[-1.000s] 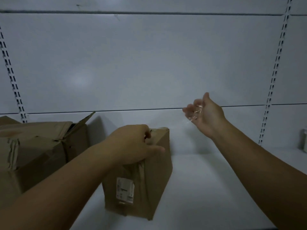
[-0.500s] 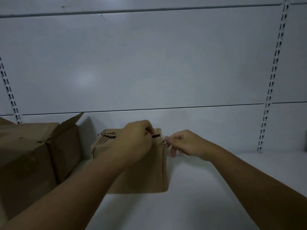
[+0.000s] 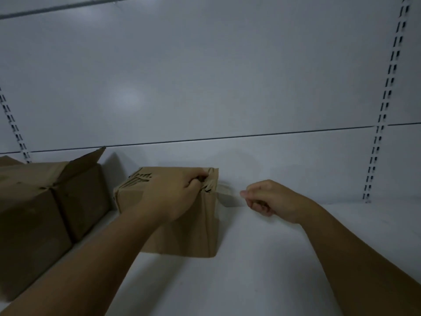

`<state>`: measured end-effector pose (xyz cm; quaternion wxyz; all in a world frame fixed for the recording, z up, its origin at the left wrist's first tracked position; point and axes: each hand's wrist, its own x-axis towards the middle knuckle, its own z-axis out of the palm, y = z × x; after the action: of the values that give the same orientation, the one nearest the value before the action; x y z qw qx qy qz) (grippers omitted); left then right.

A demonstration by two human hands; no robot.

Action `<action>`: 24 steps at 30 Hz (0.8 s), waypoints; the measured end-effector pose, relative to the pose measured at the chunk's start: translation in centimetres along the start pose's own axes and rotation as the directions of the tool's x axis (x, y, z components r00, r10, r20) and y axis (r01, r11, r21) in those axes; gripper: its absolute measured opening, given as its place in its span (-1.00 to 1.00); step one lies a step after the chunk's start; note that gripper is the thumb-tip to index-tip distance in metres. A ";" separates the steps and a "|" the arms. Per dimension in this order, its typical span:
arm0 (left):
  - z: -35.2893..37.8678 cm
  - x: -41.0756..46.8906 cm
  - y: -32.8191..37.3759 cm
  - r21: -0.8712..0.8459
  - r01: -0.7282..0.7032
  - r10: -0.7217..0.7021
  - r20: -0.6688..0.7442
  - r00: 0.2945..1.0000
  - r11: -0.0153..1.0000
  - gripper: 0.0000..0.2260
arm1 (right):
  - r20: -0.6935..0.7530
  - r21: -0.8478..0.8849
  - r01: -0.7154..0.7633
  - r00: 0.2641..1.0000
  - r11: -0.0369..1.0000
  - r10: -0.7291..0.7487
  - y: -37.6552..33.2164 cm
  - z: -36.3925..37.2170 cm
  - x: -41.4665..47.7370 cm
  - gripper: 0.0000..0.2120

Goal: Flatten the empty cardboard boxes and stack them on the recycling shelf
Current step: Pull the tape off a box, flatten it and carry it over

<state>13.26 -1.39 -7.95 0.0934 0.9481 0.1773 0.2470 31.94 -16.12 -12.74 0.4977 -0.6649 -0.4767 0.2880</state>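
A small brown cardboard box (image 3: pixel 189 233) stands on the white shelf (image 3: pixel 273 270), a little left of the middle. My left hand (image 3: pixel 173 197) presses on its top, with the fingers hooked into the torn seam near the right edge. My right hand (image 3: pixel 271 199) is just right of the box, with thumb and fingers pinched on a clear tape strip (image 3: pixel 227 197) that stretches from the box's top right corner to the hand.
A larger brown box (image 3: pixel 36 215) with one flap raised stands at the left, close beside the small box. Slotted uprights (image 3: pixel 385 106) run up the white back panel. Bare shelf surface lies to the right of my hands.
My right hand came down from the air to the box's top right corner, then drew back to the right with a tape strip. The box was turned, so its label no longer shows.
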 end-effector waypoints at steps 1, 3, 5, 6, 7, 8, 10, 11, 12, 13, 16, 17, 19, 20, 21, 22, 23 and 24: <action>-0.1 0.0 0.0 0.002 0.005 -0.005 0.003 1.000 1.000 -0.64 | 0.023 0.026 -0.013 1.000 1.000 0.013 0.2 0.1 0.1 -0.67; -0.3 0.0 0.1 0.012 0.017 -0.017 0.005 1.000 1.000 -0.65 | 0.080 0.075 -0.048 0.996 0.996 0.042 0.5 0.2 0.3 -0.65; -0.4 -0.1 0.3 0.031 0.021 -0.021 0.009 1.000 0.999 -0.65 | 0.109 0.104 -0.071 0.992 0.992 0.059 1.0 0.0 0.3 -0.65; -0.5 0.0 0.4 0.038 0.024 -0.025 0.013 1.000 0.999 -0.66 | 0.120 0.111 -0.087 0.990 0.990 0.073 1.3 -0.1 0.3 -0.64; -0.5 0.0 0.4 0.042 0.028 -0.029 0.015 0.999 0.999 -0.66 | 0.131 0.114 -0.109 0.987 0.988 0.094 1.5 -0.2 0.3 -0.65; -0.5 0.1 0.4 0.043 0.030 -0.030 0.018 0.999 0.999 -0.66 | 0.139 0.116 -0.137 0.983 0.984 0.121 1.8 -0.2 0.3 -0.65; -0.4 0.2 0.4 0.042 0.022 -0.023 0.033 0.999 0.999 -0.66 | 0.143 0.103 -0.202 0.972 0.974 0.186 2.2 -0.3 0.2 -0.65; -0.4 0.2 0.4 0.041 0.016 -0.018 0.035 0.999 0.999 -0.66 | 0.139 0.084 -0.225 0.967 0.971 0.213 2.4 -0.4 0.1 -0.64; -0.3 0.3 0.4 0.035 0.014 -0.015 0.035 0.999 0.999 -0.66 | 0.124 0.055 -0.228 0.967 0.972 0.220 2.5 -0.6 0.0 -0.64; -0.4 0.3 0.4 0.027 0.013 -0.014 0.030 0.999 1.000 -0.65 | 0.104 0.027 -0.213 0.972 0.977 0.209 2.6 -0.8 0.0 -0.65; -0.4 0.5 0.4 0.042 0.026 -0.027 0.021 0.999 0.999 -0.65 | 0.067 -0.030 -0.233 0.970 0.972 0.235 3.1 -1.6 -0.2 -0.66; -0.4 0.5 0.3 0.059 0.024 -0.025 0.019 0.999 0.998 -0.65 | 0.056 -0.054 -0.267 0.961 0.962 0.270 3.3 -2.1 -0.5 -0.68; -0.4 0.5 0.2 0.058 0.010 -0.011 0.017 1.000 0.998 -0.65 | 0.006 -0.124 -0.323 0.945 0.938 0.326 3.7 -3.5 -1.4 -0.71; -0.4 0.4 0.2 0.050 -0.001 0.001 0.013 1.000 0.999 -0.66 | -0.039 -0.163 -0.334 0.943 0.928 0.332 3.8 -4.1 -1.8 -0.73; -0.3 0.3 0.2 0.042 -0.017 0.016 0.002 1.000 0.999 -0.66 | -0.091 -0.188 -0.321 0.947 0.928 0.309 3.8 -4.6 -2.2 -0.76; -0.2 0.3 0.2 0.031 -0.027 0.027 -0.008 1.000 0.999 -0.66 | -0.151 -0.193 -0.279 0.956 0.941 0.253 3.7 -4.9 -2.4 -0.80; -0.2 0.4 0.2 0.015 -0.032 0.033 -0.015 0.999 0.999 -0.67 | -0.223 -0.172 -0.203 0.961 0.964 0.163 3.4 -5.0 -2.4 -0.86; -0.2 0.5 0.2 -0.007 -0.028 0.028 -0.014 1.000 1.000 -0.68 | -0.305 -0.111 -0.100 0.950 0.989 0.062 2.9 -5.1 -2.4 -0.93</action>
<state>13.62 -1.33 -7.55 0.0921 0.9484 0.1640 0.2554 36.41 -20.40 -13.93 0.5097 -0.7498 -0.3848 0.1731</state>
